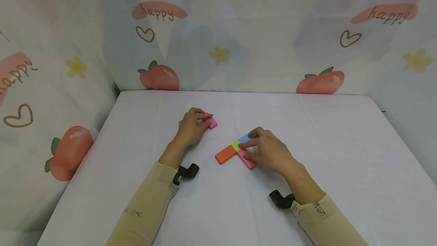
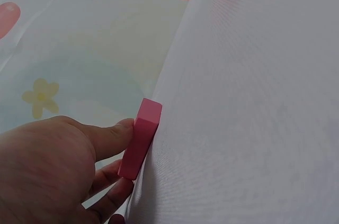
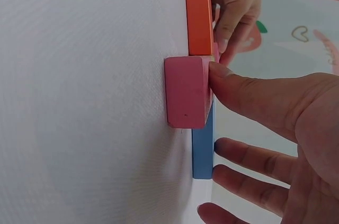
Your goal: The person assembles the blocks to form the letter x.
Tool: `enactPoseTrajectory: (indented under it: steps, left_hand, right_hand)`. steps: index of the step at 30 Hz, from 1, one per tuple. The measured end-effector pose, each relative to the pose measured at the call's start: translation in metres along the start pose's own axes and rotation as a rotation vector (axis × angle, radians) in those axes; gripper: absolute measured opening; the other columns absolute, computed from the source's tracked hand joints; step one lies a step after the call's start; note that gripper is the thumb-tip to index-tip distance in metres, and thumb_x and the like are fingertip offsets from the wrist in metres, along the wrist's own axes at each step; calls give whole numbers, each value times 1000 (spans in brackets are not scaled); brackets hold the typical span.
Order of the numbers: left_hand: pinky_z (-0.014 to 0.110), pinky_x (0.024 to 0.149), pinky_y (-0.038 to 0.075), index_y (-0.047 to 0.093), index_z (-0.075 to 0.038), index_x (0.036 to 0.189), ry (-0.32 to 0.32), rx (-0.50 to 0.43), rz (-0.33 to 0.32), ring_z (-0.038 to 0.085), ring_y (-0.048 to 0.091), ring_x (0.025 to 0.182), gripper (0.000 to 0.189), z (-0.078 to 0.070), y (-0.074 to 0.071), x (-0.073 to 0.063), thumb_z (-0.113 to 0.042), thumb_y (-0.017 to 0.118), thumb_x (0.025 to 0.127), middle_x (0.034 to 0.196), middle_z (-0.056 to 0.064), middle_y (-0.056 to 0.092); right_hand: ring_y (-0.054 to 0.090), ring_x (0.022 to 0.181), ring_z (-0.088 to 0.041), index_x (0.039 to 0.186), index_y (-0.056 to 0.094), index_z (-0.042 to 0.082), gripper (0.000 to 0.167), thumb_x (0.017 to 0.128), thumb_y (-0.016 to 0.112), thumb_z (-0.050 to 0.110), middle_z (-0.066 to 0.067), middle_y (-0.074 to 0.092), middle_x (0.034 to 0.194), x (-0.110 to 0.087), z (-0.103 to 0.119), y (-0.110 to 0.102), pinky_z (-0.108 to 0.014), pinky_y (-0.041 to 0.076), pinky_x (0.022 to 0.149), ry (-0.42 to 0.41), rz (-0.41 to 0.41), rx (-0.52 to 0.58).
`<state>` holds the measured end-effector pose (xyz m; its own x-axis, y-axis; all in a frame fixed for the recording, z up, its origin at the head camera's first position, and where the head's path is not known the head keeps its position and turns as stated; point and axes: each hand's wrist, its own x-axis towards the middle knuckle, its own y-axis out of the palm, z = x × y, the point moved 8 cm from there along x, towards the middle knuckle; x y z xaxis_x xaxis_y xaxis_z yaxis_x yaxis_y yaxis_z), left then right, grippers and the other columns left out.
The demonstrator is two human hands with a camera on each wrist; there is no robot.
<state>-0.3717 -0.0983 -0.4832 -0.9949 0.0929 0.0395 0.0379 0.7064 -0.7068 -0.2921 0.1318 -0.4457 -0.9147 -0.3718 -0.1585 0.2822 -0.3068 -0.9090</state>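
My left hand [image 1: 191, 127] pinches a pink block [image 1: 213, 123] between thumb and fingers, at the table surface; the left wrist view shows the block [image 2: 140, 142] edge-on. Nearer and to the right, several blocks lie together: an orange block [image 1: 225, 155], a small green block [image 1: 235, 145], a blue block [image 1: 244, 139] and a second pink block [image 1: 246, 160]. Green sits between orange and blue, with the pink one extending toward me. Over them is my right hand [image 1: 271, 151]. Its thumb touches the second pink block [image 3: 185, 92], and its extended fingers touch the blue block [image 3: 203, 152].
A white cloth covers the table [image 1: 218, 212]. Behind it hangs a patterned curtain [image 1: 259, 48] meeting the back edge, and another stretch of it runs down the left side. Both wrists carry a black camera mount [image 1: 189, 171] beside beige sleeves.
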Motion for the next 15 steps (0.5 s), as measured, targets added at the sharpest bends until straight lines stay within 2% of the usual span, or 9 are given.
enactPoseTrajectory:
  steps: [15]
  left_hand:
    - [55,107,33,75,-24,129,-6,14,4,29,50,134,29,0,1,1,-27,69,100,139,5,55]
  right_hand:
    - [48,134,-32,127,76,31,34,93,77,30,-9,55,144,0,0,0,-57,54,98,0,9,-3]
